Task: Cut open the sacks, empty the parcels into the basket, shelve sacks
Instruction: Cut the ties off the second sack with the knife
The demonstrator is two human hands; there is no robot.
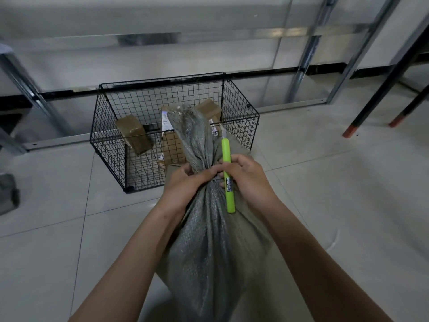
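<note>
- Far left, on the floor: a grey bundle (8, 194), partly out of view; whether it is a sack cannot be told.
- Wire basket (109, 145), on the floor by the wall: it already holds several brown parcels (133, 133), so some emptying appears done.
- Left hand (185, 184): fingers curled tight round the bunched neck of the sack.
- Sack (209, 252): grey woven, full, directly before the person, and just short of the basket. Its long axis runs from the person toward the basket, with its loose top pointing away over the near rim. The neck is closed and no cut shows. Judged: cutting, emptying and shelving all remain for this sack.
- Knife (227, 173): green, lying along the sack's axis at the neck, blade end away from the person.
- Right hand (248, 180): wrapped round the knife's middle, fingertips touching the neck.
- Right, rear: metal shelf frame (308, 54).
</note>
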